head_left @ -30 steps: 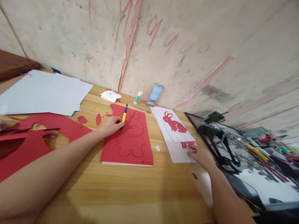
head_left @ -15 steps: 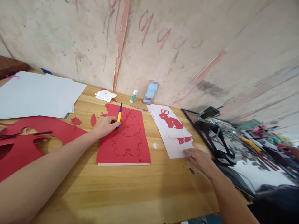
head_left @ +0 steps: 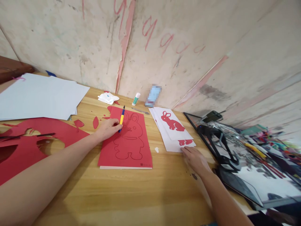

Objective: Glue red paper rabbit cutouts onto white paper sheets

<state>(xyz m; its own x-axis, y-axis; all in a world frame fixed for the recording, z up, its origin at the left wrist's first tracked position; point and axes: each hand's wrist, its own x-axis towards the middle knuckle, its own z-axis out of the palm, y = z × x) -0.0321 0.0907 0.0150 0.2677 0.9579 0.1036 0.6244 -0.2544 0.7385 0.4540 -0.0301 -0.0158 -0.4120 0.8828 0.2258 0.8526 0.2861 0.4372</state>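
Observation:
My left hand (head_left: 108, 128) is closed around a blue and yellow pen-shaped tool (head_left: 121, 116), its dark tip pointing up toward the wall. That hand rests over the left side of a red sheet (head_left: 128, 160) bearing a black outline of a standing bunny. A white layer shows under the sheet's lower edge. At the right, my right hand (head_left: 196, 160) has its fingers closed at the lower corner of a white sheet (head_left: 171, 147). Another white sheet with a red paper rabbit (head_left: 173, 121) overlaps it, leaving part of a second red cutout visible below.
Red paper with cut-out holes (head_left: 58, 125) lies at the left, below white sheets (head_left: 39, 97). A crumpled tissue (head_left: 108, 98), a glue stick (head_left: 136, 99), a thin silver pen-like tool (head_left: 140, 110) and a blurred phone-like object (head_left: 153, 95) sit near the wall. A black headband-like object (head_left: 217, 144) stands right.
My right hand has pushed the lower white sheet up, farther under the top rabbit sheet. My left hand keeps its hold on the tool over the red sheet. The view has shifted slightly.

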